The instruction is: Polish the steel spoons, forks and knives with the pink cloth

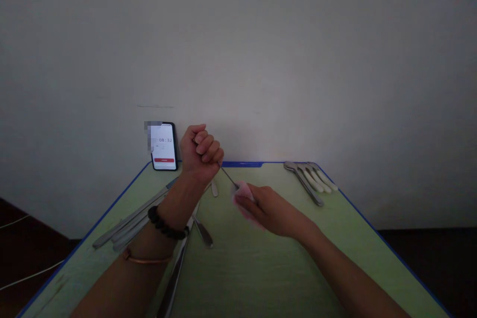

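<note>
My left hand (200,153) is raised above the green table (261,268) in a fist, closed on the handle of a thin metal utensil (228,177) that slants down to the right. Its lower end disappears into a pink cloth (243,193). My right hand (269,209) is closed on that cloth, pinching it around the utensil's end just above the tabletop. A dark bead bracelet and a thin copper bangle sit on my left wrist.
Several metal utensils (130,223) lie on the table's left side, partly under my left forearm. A row of spoons (311,179) lies at the far right corner. A phone (164,146) with a lit timer screen leans against the wall at the table's far edge.
</note>
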### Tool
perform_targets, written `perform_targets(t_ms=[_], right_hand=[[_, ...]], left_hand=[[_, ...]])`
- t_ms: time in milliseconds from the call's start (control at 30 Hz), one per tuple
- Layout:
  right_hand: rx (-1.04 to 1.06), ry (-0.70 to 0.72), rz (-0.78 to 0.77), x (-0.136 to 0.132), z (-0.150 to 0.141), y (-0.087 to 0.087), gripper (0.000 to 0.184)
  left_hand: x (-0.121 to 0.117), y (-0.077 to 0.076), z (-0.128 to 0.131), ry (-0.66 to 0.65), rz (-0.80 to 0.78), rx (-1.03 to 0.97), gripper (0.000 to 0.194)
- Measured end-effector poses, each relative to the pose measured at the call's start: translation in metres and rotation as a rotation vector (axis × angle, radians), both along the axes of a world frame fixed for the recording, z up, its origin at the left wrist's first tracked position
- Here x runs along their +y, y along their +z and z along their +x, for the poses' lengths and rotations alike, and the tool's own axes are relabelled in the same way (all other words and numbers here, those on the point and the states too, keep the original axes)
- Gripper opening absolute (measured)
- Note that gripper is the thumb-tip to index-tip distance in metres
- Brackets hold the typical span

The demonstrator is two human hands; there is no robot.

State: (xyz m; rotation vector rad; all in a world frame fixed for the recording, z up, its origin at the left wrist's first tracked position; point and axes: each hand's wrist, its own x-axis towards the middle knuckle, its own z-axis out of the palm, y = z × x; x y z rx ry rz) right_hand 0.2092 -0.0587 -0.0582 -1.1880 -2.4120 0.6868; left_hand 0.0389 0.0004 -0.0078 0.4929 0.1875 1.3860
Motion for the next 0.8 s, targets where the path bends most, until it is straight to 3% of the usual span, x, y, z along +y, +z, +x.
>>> perform_targets(t_ms=[233, 367, 500, 667, 800], right_hand=[[-0.331, -0.09, 0.053, 0.013, 0.025, -0.023, 0.029], [-0.24, -0.105, 0.027, 0.014, 0.036, -0.032, 0.035], [-0.045, -0.105, 0.1, 0.006, 0.035, -0.018, 0.057], [0.124, 0.034, 0.048, -0.002, 0.025, 0.007, 0.026], [0.198, -0.084, -0.022, -0.001, 0.021, 0.014, 0.033]], left_hand=[[0.012, 0.01, -0.049, 0.169, 0.091, -0.132, 0.045], [0.013, 0.006, -0.044, 0.156, 0.069, -0.15, 0.047], [0.007, 0.001, -0.017, 0.119, 0.022, -0.136, 0.045], [0.004, -0.005, -0.006, 0.122, 0.027, -0.19, 0.043], [0.003, -0.009, -0.004, 0.073, 0.078, -0.21, 0.041]])
